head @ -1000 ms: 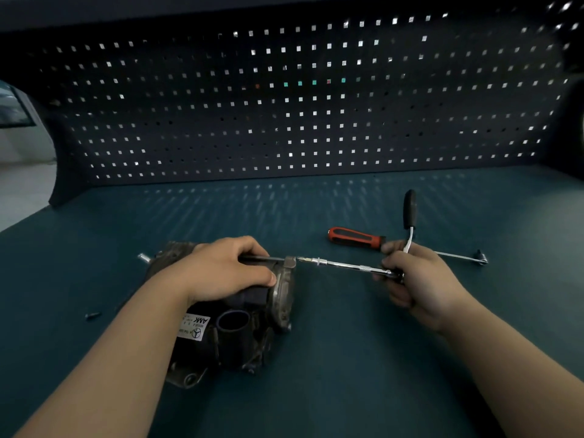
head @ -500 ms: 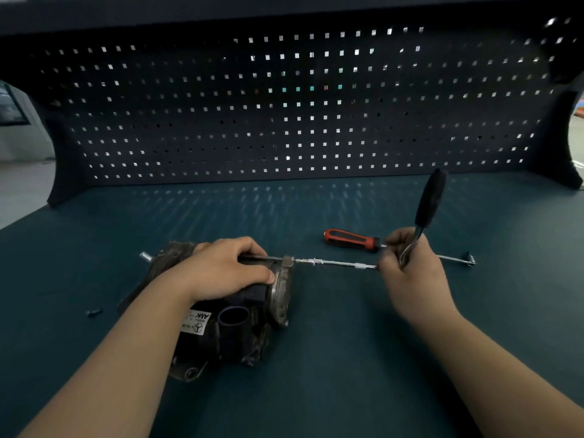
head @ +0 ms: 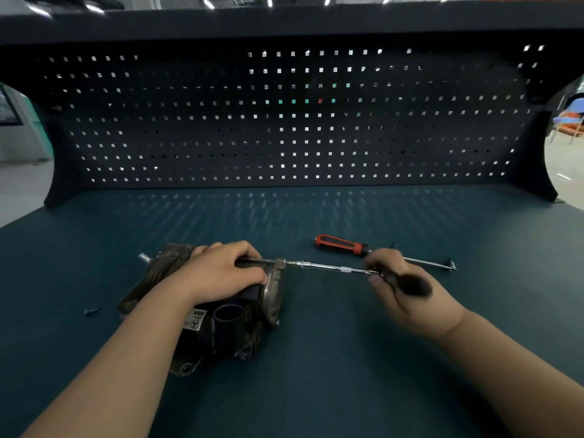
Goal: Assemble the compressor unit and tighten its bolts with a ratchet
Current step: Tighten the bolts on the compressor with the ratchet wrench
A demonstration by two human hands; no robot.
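Left hand (head: 221, 273) held down the compressor unit (head: 234, 330); right hand (head: 401, 289) was on the ratchet (head: 410, 284).

The compressor unit lay on its side on the teal bench (head: 316, 390), left of centre; the left hand's fingers curled over its top, gripping it; a slim extension bar (head: 328, 268) ran level from the unit's upper right edge to the right hand, whose fingers closed round the ratchet, its black handle blurred; a red-handled screwdriver (head: 341, 245) lay just behind that hand; a small screw (head: 91, 311) sat apart at the left.
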